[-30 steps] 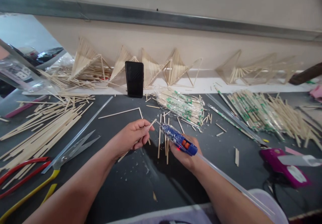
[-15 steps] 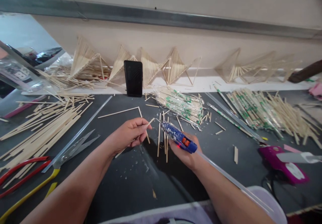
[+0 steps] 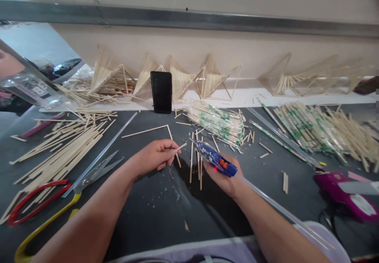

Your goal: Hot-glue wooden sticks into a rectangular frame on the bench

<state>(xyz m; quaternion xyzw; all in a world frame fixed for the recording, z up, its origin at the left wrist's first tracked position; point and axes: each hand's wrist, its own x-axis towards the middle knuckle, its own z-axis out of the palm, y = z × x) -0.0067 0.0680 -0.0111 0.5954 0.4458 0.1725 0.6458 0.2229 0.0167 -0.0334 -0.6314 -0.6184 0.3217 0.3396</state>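
My left hand (image 3: 160, 155) pinches a thin wooden stick (image 3: 181, 146), whose tip points right toward the glue gun's nozzle without clearly touching it. In my right hand (image 3: 223, 176) is a blue glue gun (image 3: 216, 158) with an orange part and a small red light; a long clear glue stick (image 3: 272, 198) runs out of its back over my forearm. Several loose sticks (image 3: 191, 164) lie on the table between my hands. Just beyond my left hand, two sticks joined at a corner (image 3: 145, 131) form an angle, one end partly covered by my fingers.
Large scissors (image 3: 85, 180) and a pile of sticks (image 3: 68, 148) lie at left. A black phone (image 3: 161, 92) leans at the back, near stick-built twisted models (image 3: 180, 77). Plastic-wrapped chopsticks (image 3: 216, 122) lie in the middle, more packs (image 3: 304, 127) and a magenta device (image 3: 345, 196) at right.
The whole view has shifted slightly, so things appear further right. The stick in my left hand has tilted flatter. Both hands keep their holds.
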